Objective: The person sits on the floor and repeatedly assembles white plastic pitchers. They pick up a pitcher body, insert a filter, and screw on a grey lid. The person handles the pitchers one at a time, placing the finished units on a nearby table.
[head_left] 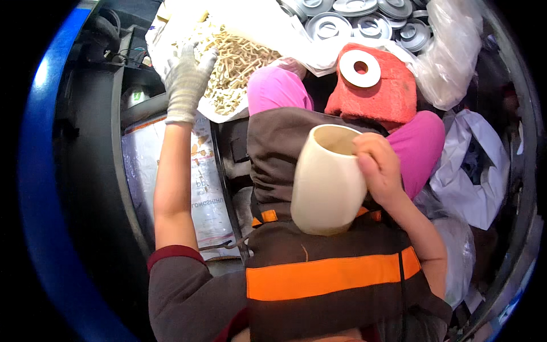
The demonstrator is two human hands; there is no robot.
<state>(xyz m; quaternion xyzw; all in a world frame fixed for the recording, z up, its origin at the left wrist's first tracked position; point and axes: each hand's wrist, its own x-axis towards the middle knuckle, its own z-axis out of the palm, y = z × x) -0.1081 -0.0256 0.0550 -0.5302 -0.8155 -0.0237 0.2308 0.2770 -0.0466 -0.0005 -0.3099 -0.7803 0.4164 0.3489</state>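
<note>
cream plastic cup (pixel 327 185), smooth, hollow, gripped by right hand (pixel 377 165)

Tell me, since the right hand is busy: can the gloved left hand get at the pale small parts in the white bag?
Probably yes: the left hand already rests at the open white bag, fingers on the pale small parts, nothing between.

A flat printed sack (pixel 199 188), pale with orange and dark markings, is seen lying below the gloved left hand (pixel 187 80), beside the forearm. An open white plastic bag (pixel 239 62) filled with small cream pieces is reached into by that hand at the top. Clear plastic wrapping (pixel 450 62) is seen at upper right, and crumpled white bags (pixel 473 171) at right.
</note>
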